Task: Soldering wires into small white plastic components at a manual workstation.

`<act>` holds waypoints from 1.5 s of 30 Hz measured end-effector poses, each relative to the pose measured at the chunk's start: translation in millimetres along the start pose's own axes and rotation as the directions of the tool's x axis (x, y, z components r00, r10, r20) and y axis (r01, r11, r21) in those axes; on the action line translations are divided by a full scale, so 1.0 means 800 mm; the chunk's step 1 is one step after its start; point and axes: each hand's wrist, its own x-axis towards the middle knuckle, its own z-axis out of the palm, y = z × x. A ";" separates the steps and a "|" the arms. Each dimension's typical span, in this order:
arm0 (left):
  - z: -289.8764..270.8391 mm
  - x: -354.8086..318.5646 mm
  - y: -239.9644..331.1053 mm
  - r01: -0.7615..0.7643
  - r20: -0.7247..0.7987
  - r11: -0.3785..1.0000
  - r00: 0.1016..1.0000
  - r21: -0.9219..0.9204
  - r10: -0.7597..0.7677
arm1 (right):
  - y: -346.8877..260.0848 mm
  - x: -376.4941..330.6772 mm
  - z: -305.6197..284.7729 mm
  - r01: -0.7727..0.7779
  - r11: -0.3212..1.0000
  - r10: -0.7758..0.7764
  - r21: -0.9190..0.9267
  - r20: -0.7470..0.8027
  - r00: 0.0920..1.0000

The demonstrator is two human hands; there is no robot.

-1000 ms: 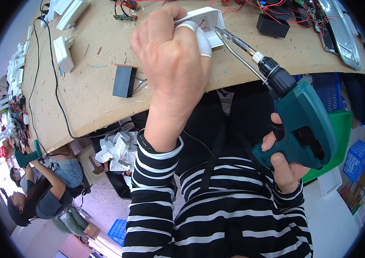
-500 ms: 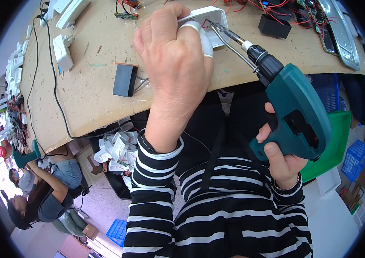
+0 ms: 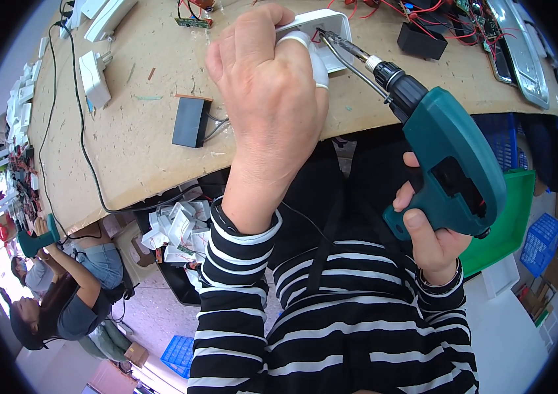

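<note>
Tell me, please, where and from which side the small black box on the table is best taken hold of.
Grip the black box across its two long sides, coming from above. It lies flat on the table, apart from other things, so both long sides look free. Avoid its right end, where thin wires come out. The left hand is nearest; the right hand holds the green drill.

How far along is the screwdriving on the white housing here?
Done: finished-looking white units lie at the table's left.
In hand: the left hand steadies the white housing; the right hand holds the teal power screwdriver, bit inside it.
Left: red-wired circuit boards lie loose behind.
</note>
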 end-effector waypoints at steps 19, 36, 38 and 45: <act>0.000 0.001 -0.002 -0.004 -0.006 1.000 1.000 -0.029 0.004 | 0.009 -0.006 -0.001 0.044 0.999 -0.044 0.000 0.006 0.999; 0.012 -0.002 -0.003 0.112 -0.021 0.983 0.993 -0.148 -0.117 | -0.004 -0.003 -0.006 0.034 0.993 -0.026 -0.109 0.078 0.997; 0.012 -0.002 -0.004 0.118 -0.018 0.982 0.992 -0.147 -0.122 | -0.005 -0.003 -0.006 0.047 0.994 -0.040 -0.095 0.066 0.997; 0.012 -0.001 -0.005 0.114 -0.027 0.979 0.992 -0.169 -0.120 | -0.008 -0.003 -0.010 0.026 0.990 -0.014 -0.137 0.088 0.996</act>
